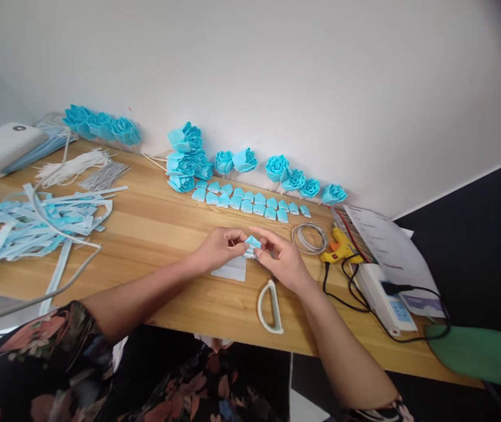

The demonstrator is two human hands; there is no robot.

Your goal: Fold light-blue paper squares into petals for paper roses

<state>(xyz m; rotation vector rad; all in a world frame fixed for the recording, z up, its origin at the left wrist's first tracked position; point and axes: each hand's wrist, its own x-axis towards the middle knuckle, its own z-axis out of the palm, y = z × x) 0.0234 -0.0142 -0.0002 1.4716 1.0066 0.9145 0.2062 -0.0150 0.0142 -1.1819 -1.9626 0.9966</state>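
Head view: one blue folded piece [253, 241], above the worktop [145, 225]. Left hand [218, 249], its 9 o'clock; right hand [284, 259], its 3 o'clock; fingers [238, 251] of both clamped on its edges. White sheet [231, 272], 7 o'clock. Small folded pieces [246, 206], two rows, 12 o'clock. Handling, as judged: pinch both sides evenly, press creases flat, keep pointed top centred.

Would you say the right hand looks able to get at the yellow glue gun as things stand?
Probably yes: the yellow glue gun lies near the right hand, with only a low wire coil partly between them, though that hand is busy pinching the folded blue piece.
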